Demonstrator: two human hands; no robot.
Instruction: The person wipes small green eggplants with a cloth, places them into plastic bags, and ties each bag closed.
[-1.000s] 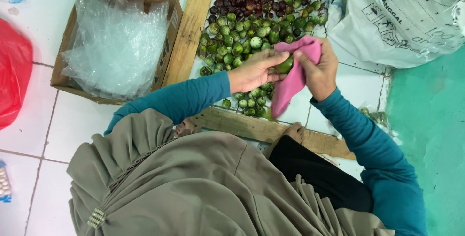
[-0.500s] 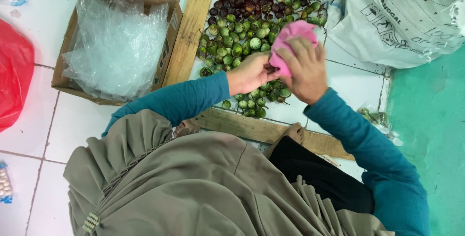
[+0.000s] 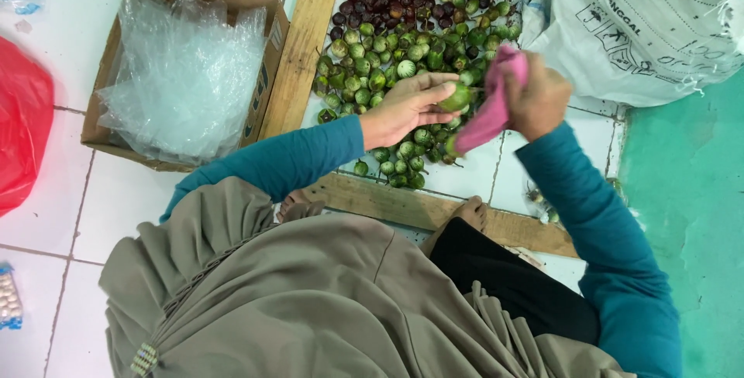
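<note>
1. While the left hand (image 3: pixel 407 107) cups one small round green fruit (image 3: pixel 456 97) in a fingertip grip, pinched between thumb and fingers, the fruit sits just above the heap, turned toward the other hand, apparently so it can be wiped.
2. Right hand (image 3: pixel 542 103): grip pressed together around a pink cloth (image 3: pixel 490 110), whose loose end hangs down beside the held fruit, touching or nearly touching it.
3. Heap of small round fruits (image 3: pixel 387 68): green ones nearest the hands, dark purple ones (image 3: pixel 380 2) farther off, spread on the white tiled floor (image 3: pixel 93 207) within easy reach.
4. Wooden planks (image 3: pixel 306 44): one along the heap's left side, another (image 3: pixel 434 211) across the near edge, seemingly laid to pen the fruits in.
5. Cardboard box (image 3: pixel 256 75): left of the plank, lined with clear crumpled plastic (image 3: pixel 182 75), open at the top.
6. White printed sack (image 3: pixel 643 29): right of the heap, lying on the floor.
7. Red plastic bag (image 3: pixel 23 134): at the far left edge, well apart from the hands.
</note>
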